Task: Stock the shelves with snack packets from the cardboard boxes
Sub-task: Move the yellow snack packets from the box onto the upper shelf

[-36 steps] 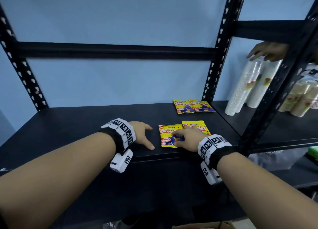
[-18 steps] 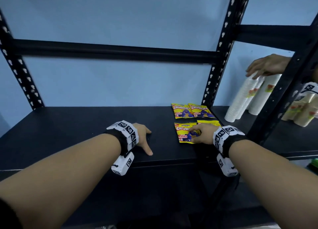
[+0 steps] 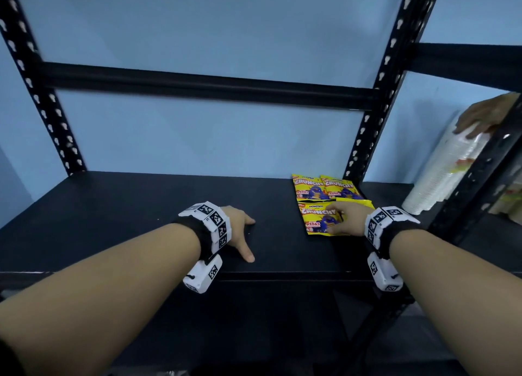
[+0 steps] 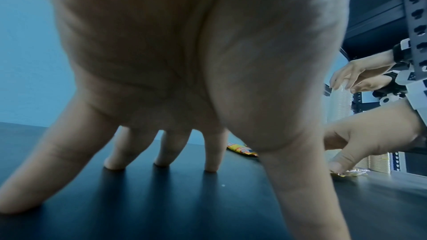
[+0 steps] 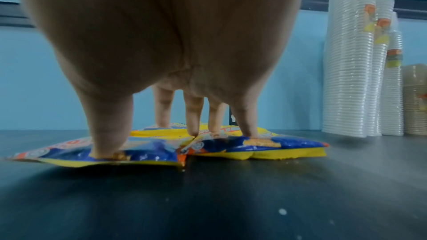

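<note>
Right hand spread, fingertips pressing down on 2 front snack packets; left hand splayed flat on bare black shelf, holding nothing.

Right hand presses flat on the front two packets; two more packets lie behind. Left hand rests spread on the shelf.

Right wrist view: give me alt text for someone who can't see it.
The right hand presses straight fingers down on two yellow-and-blue snack packets lying side by side on the dark shelf. Tall stacks of cups stand at right against a blue wall.
</note>
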### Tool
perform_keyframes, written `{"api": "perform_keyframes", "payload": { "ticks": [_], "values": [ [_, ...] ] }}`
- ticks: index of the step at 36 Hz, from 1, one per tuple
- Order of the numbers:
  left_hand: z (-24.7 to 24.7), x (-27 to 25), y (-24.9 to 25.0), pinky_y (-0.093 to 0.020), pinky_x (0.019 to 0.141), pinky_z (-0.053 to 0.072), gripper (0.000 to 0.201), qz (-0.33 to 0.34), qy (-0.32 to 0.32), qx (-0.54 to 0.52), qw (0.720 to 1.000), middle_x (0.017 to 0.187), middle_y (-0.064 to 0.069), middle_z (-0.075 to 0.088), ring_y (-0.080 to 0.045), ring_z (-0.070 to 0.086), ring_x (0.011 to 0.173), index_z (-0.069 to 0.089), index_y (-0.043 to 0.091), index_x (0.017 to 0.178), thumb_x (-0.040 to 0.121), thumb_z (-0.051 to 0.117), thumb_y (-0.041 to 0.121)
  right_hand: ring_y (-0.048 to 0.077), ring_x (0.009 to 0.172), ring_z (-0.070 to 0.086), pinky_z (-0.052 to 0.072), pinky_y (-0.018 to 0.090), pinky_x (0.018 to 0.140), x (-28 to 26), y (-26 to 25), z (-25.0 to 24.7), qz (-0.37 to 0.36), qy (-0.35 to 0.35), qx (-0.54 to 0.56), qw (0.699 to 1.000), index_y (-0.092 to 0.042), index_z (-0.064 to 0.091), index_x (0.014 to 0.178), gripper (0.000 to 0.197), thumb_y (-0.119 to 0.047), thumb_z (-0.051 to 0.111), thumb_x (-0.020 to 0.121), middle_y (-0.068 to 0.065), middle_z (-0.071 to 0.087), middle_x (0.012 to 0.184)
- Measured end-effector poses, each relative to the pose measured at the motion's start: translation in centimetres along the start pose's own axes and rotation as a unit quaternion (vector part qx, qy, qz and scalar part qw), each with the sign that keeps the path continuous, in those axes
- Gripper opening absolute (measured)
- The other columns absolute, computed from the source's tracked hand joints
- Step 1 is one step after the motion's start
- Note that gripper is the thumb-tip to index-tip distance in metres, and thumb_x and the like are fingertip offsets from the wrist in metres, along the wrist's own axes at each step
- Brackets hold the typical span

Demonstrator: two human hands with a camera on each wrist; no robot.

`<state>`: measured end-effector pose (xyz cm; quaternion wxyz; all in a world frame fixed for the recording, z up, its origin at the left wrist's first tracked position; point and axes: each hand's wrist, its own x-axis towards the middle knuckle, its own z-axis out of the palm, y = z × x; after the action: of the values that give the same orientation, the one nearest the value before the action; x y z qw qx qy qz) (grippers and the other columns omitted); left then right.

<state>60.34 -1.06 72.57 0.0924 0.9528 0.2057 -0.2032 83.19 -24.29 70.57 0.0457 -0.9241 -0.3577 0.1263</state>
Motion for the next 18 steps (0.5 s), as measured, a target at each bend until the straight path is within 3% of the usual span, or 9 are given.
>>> {"api": "perform_keyframes", "payload": {
  "ticks": [2, 4, 5, 7, 9, 11, 14, 18],
  "values": [
    [0.0, 0.1, 0.0, -0.034, 0.113, 0.039, 0.119, -0.001, -0.002, 0.000, 1.000, 0.157, 0.009, 0.043, -0.018, 0.045, 0.141, 0.028, 0.035, 0.159, 0.060, 0.086, 0.068, 0.025, 0.131, 0.053, 0.043, 0.032, 0.104, -0.1, 0.3, -0.3, 0.029, 0.028, 0.002, 0.999, -0.024, 0.041, 0.152, 0.078, -0.049, 0.075, 0.087, 0.004, 0.050, 0.150],
    [0.0, 0.1, 0.0, -0.034, 0.114, 0.039, 0.119, -0.001, -0.003, -0.003, 1.000, 0.157, 0.009, 0.043, -0.018, 0.045, 0.141, 0.028, 0.035, 0.159, 0.060, 0.086, 0.068, 0.028, 0.130, 0.053, 0.044, 0.036, 0.104, 0.0, 0.6, -0.8, 0.068, 0.042, -0.052, 0.995, -0.019, 0.043, 0.151, 0.073, -0.055, 0.066, 0.091, 0.009, 0.050, 0.149],
    [0.0, 0.0, 0.0, -0.034, 0.114, 0.039, 0.119, 0.000, -0.003, -0.004, 1.000, 0.157, 0.009, 0.043, -0.018, 0.045, 0.141, 0.028, 0.035, 0.159, 0.060, 0.086, 0.067, 0.027, 0.123, 0.056, 0.046, 0.035, 0.099, 0.0, 0.7, -1.0, 0.083, 0.029, -0.079, 0.993, -0.018, 0.050, 0.143, 0.065, -0.058, 0.060, 0.093, 0.009, 0.055, 0.141],
    [0.0, 0.0, 0.0, -0.034, 0.113, 0.039, 0.118, 0.000, 0.001, -0.003, 1.000, 0.156, 0.010, 0.043, -0.018, 0.045, 0.141, 0.029, 0.035, 0.158, 0.061, 0.086, 0.067, 0.021, 0.101, 0.057, 0.045, 0.031, 0.080, 0.1, 1.0, -1.0, 0.091, -0.015, -0.099, 0.991, -0.018, 0.064, 0.109, 0.047, -0.062, 0.051, 0.097, 0.004, 0.063, 0.112],
    [0.1, -0.1, 0.0, -0.034, 0.113, 0.039, 0.117, 0.001, 0.006, -0.002, 1.000, 0.156, 0.010, 0.044, -0.018, 0.045, 0.141, 0.030, 0.035, 0.158, 0.061, 0.086, 0.067, 0.017, 0.085, 0.054, 0.039, 0.029, 0.067, 0.2, 1.3, -0.8, 0.088, -0.033, -0.096, 0.991, -0.022, 0.053, 0.078, 0.044, -0.061, 0.049, 0.098, -0.002, 0.055, 0.085],
    [0.1, -0.1, 0.0, -0.033, 0.112, 0.039, 0.116, 0.004, 0.007, -0.001, 1.000, 0.156, 0.010, 0.045, -0.018, 0.045, 0.141, 0.030, 0.035, 0.158, 0.061, 0.086, 0.067, 0.015, 0.076, 0.053, 0.037, 0.029, 0.062, 0.1, 1.3, -0.7, 0.085, -0.026, -0.091, 0.992, -0.022, 0.049, 0.070, 0.046, -0.060, 0.052, 0.097, -0.003, 0.051, 0.077],
    [0.2, -0.1, 0.0, -0.031, 0.110, 0.040, 0.114, 0.008, 0.012, -0.004, 1.000, 0.155, 0.009, 0.046, -0.017, 0.046, 0.140, 0.031, 0.034, 0.158, 0.063, 0.086, 0.065, 0.018, 0.076, 0.056, 0.041, 0.030, 0.065, -0.1, 1.1, -0.7, 0.083, -0.026, -0.095, 0.992, -0.018, 0.055, 0.073, 0.049, -0.061, 0.053, 0.097, 0.002, 0.056, 0.080],
    [0.1, -0.1, -0.1, -0.030, 0.109, 0.041, 0.112, 0.013, 0.011, -0.009, 1.000, 0.154, 0.009, 0.046, -0.017, 0.047, 0.139, 0.032, 0.034, 0.158, 0.064, 0.087, 0.063, 0.022, 0.104, 0.063, 0.050, 0.035, 0.089, -0.2, 0.6, -0.7, 0.083, -0.027, -0.075, 0.993, -0.016, 0.068, 0.109, 0.052, -0.062, 0.049, 0.098, 0.005, 0.067, 0.112]
  ]
}}
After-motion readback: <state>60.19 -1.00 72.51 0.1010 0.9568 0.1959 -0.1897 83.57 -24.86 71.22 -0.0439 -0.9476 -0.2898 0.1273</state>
